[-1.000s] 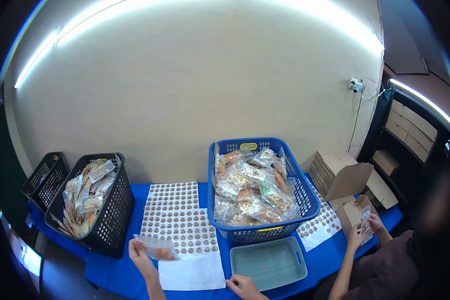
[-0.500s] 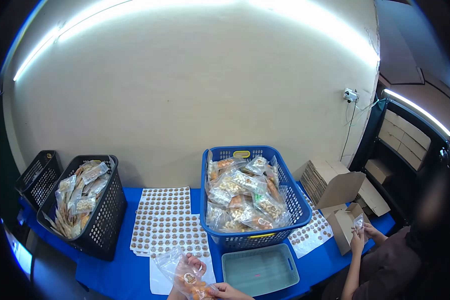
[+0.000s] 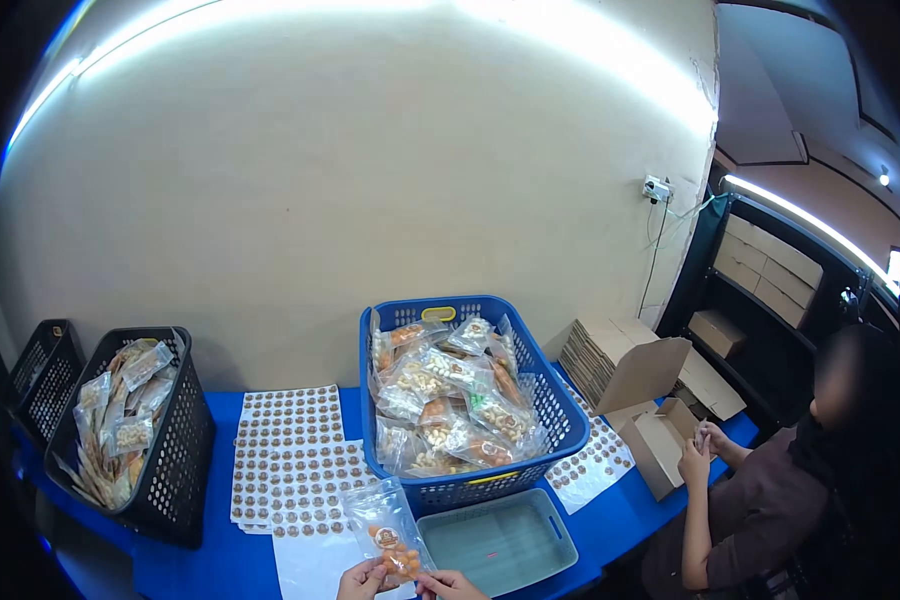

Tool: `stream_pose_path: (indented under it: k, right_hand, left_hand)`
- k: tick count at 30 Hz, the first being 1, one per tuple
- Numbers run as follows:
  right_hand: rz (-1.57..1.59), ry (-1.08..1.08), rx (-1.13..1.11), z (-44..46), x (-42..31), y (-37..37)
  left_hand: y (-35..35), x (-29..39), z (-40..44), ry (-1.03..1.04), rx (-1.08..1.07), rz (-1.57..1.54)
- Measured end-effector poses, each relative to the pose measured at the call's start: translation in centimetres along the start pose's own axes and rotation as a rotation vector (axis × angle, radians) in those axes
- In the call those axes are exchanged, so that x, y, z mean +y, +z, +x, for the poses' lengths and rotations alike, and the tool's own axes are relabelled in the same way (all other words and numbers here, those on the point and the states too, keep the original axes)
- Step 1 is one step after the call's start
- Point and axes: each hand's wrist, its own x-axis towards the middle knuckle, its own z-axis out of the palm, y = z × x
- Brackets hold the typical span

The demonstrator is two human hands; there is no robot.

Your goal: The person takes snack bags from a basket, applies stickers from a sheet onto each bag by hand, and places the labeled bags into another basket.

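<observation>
A clear bag of orange pieces [image 3: 395, 545] with a round sticker is held upright at the bottom centre. My left hand [image 3: 362, 580] pinches its lower left edge, and my right hand [image 3: 452, 585] grips the lower right corner. Behind the bag lie sheets of round stickers [image 3: 300, 460] on the blue table. To its right is a shallow grey-green tray [image 3: 500, 540]. Beyond the tray stands a blue basket [image 3: 480, 490] heaped with filled clear bags.
At the left, a black basket [image 3: 180, 460] holds filled bags, with another black basket [image 3: 50, 380] behind. On the right, a co-worker [image 3: 740, 510] handles something small beside an open cardboard box [image 3: 660, 450]. Flat cardboard [image 3: 605, 350] is stacked behind, and more sticker sheets [image 3: 595, 465] lie beside the blue basket.
The bag has come upright, its sticker facing me, with both hands now at its lower edge. The view has turned right, so the table's contents appear further left.
</observation>
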Motion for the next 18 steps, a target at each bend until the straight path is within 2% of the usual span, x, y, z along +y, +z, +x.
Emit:
stream_pose_path:
  k: [1, 3, 7, 10, 14, 17, 18]
  right_hand:
    - [-0.011, 0.018, 0.010, 0.2, 0.0, 0.0]
    - [-0.031, 0.051, 0.032, 0.6, -0.2, 0.2]
    - [0.034, -0.049, 0.030, 2.0, -1.3, 0.7]
    - [-0.062, -0.100, -0.014, 2.9, -4.7, -0.1]
    - [-0.010, -0.406, 0.274, 5.2, -9.6, -1.2]
    - [0.354, -0.611, 0.346, 8.0, -9.9, -1.5]
    - [0.315, -0.579, 0.414, 9.0, -9.1, -1.5]
  left_hand:
    - [-0.3, 0.1, 0.0, 0.029, -0.004, 0.019]
    - [-0.7, 0.8, 0.1, -0.043, -0.063, -0.028]
    - [-1.0, 2.6, 0.1, -0.092, -0.116, -0.010]
    - [-2.7, 2.1, 0.1, 0.071, -0.149, 0.112]
    - [-4.9, 3.4, -0.4, 0.058, -0.107, 0.060]
    - [-7.1, 2.6, -0.4, 0.120, -0.067, 0.054]
    - [-7.9, 2.7, -0.6, 0.123, -0.063, 0.054]
